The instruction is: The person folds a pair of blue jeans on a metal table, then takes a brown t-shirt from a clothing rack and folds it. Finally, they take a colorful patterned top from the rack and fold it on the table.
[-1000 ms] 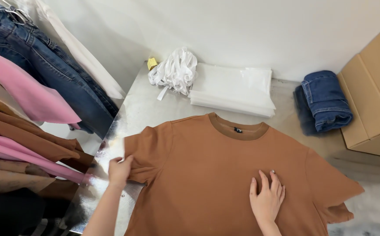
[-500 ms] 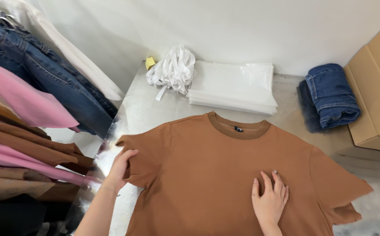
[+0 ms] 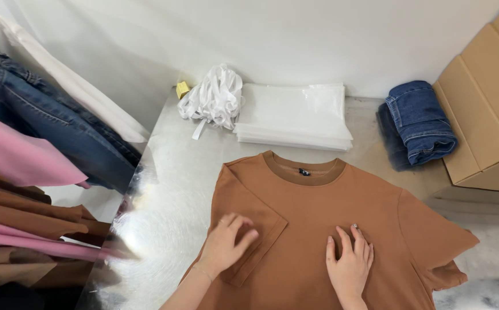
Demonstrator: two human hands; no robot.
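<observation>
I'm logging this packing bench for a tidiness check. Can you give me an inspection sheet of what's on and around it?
Surface: shiny metal table.
Job's things: brown T-shirt lying flat, left sleeve folded inward.
Clutter: stack of clear bags, bundle of white straps, folded jeans.
Hands: left hand on folded sleeve; right hand flat on the shirt's front.
Cables: nothing seen.
Surroundings: hanging clothes left, cardboard box right.

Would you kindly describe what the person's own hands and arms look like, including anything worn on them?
Both forearms are bare, with no sleeves in view and no gloves. The left hand has a thin, fine bracelet at the wrist. The right hand wears a small ring with a pale stone on one finger. The nails look short and unpainted, as far as can be told.
</observation>
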